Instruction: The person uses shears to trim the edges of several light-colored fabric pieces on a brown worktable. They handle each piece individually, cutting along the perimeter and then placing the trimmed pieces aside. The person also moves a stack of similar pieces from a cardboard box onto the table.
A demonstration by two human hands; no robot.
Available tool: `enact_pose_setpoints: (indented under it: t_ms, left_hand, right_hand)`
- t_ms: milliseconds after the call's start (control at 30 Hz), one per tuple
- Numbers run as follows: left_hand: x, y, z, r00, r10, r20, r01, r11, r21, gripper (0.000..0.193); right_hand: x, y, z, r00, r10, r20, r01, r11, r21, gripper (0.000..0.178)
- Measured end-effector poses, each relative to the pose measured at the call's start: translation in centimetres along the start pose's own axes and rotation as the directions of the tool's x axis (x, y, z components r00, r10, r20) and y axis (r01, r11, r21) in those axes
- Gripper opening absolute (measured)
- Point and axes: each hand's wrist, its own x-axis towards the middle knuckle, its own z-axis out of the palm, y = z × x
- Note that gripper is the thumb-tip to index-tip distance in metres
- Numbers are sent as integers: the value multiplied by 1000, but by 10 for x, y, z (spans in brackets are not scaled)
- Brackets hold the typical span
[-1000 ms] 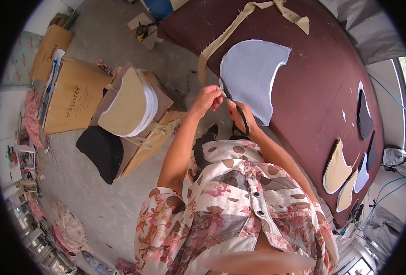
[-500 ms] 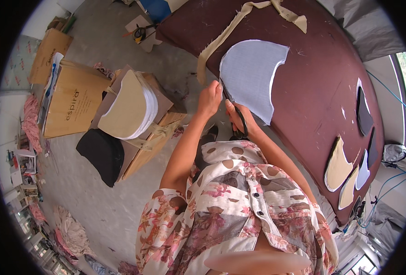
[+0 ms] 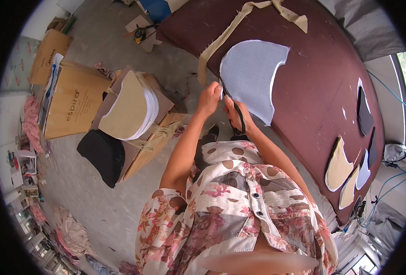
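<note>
A light blue curved fabric panel point(image 3: 253, 73) with a white edge lies on the dark maroon table, its left side at the table's border. My left hand point(image 3: 209, 100) is closed in a pinch at the panel's left edge, with a sliver of white at its fingertips. Black-handled scissors point(image 3: 242, 124) are in my right hand point(image 3: 237, 113), the fingers wrapped around the handles. Their blades point up along the panel's left edge, close to my left fingertips. How far apart the blades stand is hard to make out.
Above the panel, a long beige fabric strip point(image 3: 230, 34) hangs over the edge of the maroon table point(image 3: 313, 91). Beige cut pieces point(image 3: 338, 165) and a dark piece point(image 3: 364, 112) lie at right. Cardboard boxes point(image 3: 77, 98) on the floor at left bear stacked beige panels point(image 3: 126, 107) and black padding point(image 3: 103, 156).
My right hand and the scissors have shifted slightly up and left, toward my left hand. A bit of white now shows at my left fingertips. The panel lies almost as before.
</note>
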Motion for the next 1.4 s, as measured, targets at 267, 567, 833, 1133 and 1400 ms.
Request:
enact_pose_setpoints:
  t_ms: [267, 567, 833, 1133, 1400]
  left_hand:
    - [1, 3, -4, 999, 44, 20, -45, 996, 76, 27]
    - [3, 5, -8, 998, 15, 58, -18, 999, 50, 26]
    - [-32, -16, -54, 968, -207, 141, 139, 913, 384, 27]
    - [-7, -28, -28, 912, -345, 222, 385, 907, -172, 44]
    - [28, 8, 20, 871, -346, 347, 476, 770, -426, 42]
  right_hand:
    - [0, -25, 5, 998, 54, 36, -59, 984, 170, 67]
    - [-2, -22, 14, 996, 37, -77, -23, 983, 182, 66]
    - [-35, -5, -4, 990, -86, 112, 131, 854, -503, 68]
    - [-86, 44, -42, 989, -97, 112, 148, 733, -664, 61]
    - [-122, 10, -103, 836, -219, -503, -43, 888, -458, 43]
